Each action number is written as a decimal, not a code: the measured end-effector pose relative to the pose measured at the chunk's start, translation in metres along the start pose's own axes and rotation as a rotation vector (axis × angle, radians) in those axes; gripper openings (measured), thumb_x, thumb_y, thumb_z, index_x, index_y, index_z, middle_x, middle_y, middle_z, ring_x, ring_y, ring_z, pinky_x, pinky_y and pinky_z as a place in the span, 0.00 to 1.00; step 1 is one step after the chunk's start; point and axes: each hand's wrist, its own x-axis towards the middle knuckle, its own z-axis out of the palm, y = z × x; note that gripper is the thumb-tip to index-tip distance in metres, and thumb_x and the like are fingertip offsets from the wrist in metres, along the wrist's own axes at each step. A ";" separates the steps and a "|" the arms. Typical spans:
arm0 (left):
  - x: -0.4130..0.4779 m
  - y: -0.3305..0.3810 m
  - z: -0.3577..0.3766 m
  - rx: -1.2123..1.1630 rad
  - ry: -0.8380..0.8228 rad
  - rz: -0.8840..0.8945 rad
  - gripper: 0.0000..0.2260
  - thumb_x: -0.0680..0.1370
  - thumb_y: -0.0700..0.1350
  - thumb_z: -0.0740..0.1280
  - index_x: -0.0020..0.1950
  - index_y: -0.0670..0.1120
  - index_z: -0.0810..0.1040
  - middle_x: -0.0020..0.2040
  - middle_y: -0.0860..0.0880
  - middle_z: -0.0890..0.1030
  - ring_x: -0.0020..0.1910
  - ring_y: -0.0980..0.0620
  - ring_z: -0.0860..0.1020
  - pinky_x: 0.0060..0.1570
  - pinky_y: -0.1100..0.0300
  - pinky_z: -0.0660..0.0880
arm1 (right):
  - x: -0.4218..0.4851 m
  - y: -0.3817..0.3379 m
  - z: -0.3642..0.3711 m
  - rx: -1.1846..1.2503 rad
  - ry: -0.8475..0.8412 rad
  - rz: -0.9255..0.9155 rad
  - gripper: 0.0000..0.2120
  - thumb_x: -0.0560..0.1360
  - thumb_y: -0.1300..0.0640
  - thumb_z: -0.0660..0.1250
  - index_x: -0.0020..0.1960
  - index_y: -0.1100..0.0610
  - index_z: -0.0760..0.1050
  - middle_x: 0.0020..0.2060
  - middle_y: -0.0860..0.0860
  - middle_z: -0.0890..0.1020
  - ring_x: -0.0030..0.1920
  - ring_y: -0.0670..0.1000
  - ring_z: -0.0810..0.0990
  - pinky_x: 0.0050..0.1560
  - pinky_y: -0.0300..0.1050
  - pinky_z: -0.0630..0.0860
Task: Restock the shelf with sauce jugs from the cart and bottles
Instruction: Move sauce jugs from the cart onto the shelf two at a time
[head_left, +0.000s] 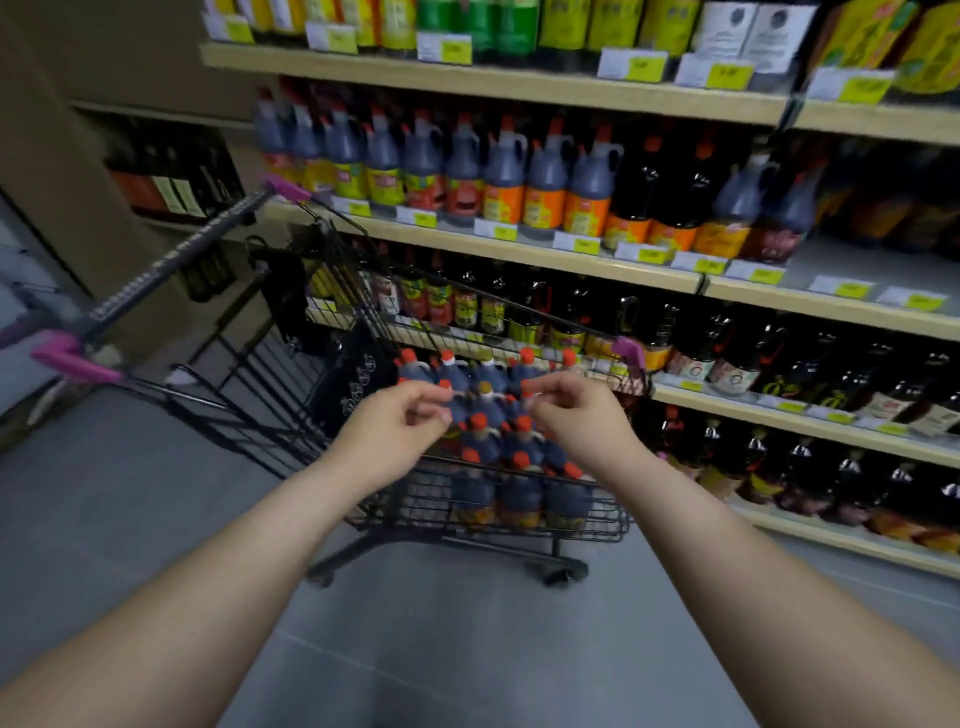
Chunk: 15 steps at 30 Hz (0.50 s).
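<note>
Grey floor tiles (467, 649) fill the near part of the scene; a multi-tier shelf (519, 88) of sauce products runs across the far and right side. A black wire cart (291, 374) with purple handle ends stands between the person and the shelf, angled to the left.

Sauce jugs (514, 467) with dark bodies and red caps stand packed together at the right end of the cart basket. Their labels are largely hidden by the wire mesh and are blurred.

Left hand (395, 421): held over the jugs, fingers curled loosely with the tips close together. Whether they touch a jug cap cannot be determined because of motion blur.

Right hand (571, 410): held over the jugs just right of the left hand, fingers curled in the same way. Contact with a jug cannot be determined.

More jugs of the same type (467, 166) line the second shelf tier, with dark bottles (779, 364) on the tiers below. Yellow price tags (644, 67) along the shelf edges are unreadable. The rightmost shelf section is cut off by the frame edge and heavily blurred.
</note>
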 end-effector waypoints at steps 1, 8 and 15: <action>0.003 -0.009 -0.012 0.012 -0.018 0.004 0.07 0.77 0.43 0.68 0.55 0.50 0.79 0.47 0.52 0.82 0.46 0.56 0.79 0.45 0.71 0.72 | 0.003 -0.004 0.015 0.004 0.008 0.020 0.09 0.77 0.61 0.66 0.57 0.58 0.78 0.36 0.50 0.77 0.30 0.47 0.71 0.30 0.36 0.68; 0.033 -0.066 -0.068 0.069 -0.108 0.032 0.07 0.76 0.42 0.69 0.52 0.52 0.78 0.44 0.56 0.81 0.44 0.55 0.78 0.50 0.59 0.74 | 0.010 -0.016 0.089 0.005 0.085 0.118 0.07 0.76 0.62 0.67 0.54 0.59 0.78 0.42 0.53 0.79 0.42 0.51 0.77 0.39 0.39 0.72; 0.081 -0.087 -0.065 0.113 -0.207 0.025 0.09 0.78 0.44 0.67 0.57 0.50 0.79 0.47 0.54 0.80 0.47 0.56 0.78 0.44 0.70 0.71 | 0.041 0.008 0.099 -0.072 0.134 0.195 0.04 0.76 0.61 0.67 0.51 0.59 0.77 0.36 0.48 0.78 0.34 0.46 0.75 0.32 0.34 0.73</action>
